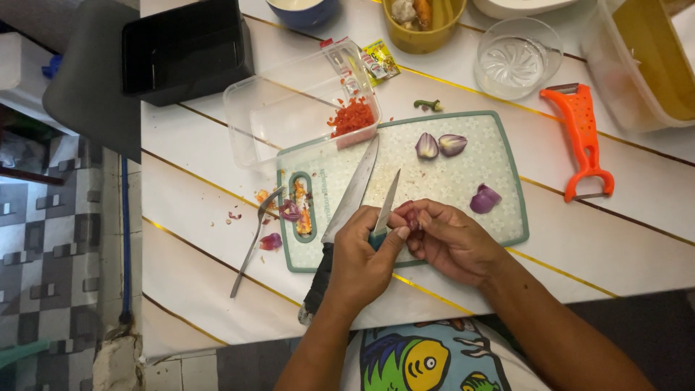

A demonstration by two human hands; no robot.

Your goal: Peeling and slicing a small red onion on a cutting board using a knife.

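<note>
Left hand point(362, 253) wrapped round the small knife point(386, 206), right hand point(441, 239) pinching a little shallot point(413, 217) above the cutting board point(463, 174) — light, slick-skinned, best pinched at its ends.

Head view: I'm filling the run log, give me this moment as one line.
left hand: grips small knife | right hand: holds shallot | cutting board: two shallot halves, large knife

knives 2 point(351, 194) | shallot pieces 4 point(426, 146) | spoon 1 point(255, 239) | peeler 1 point(583, 141)

Left hand point(360, 262) gripping paring knife point(386, 205), right hand point(447, 239) pinching shallot point(411, 217), cutting board point(463, 174)
</note>
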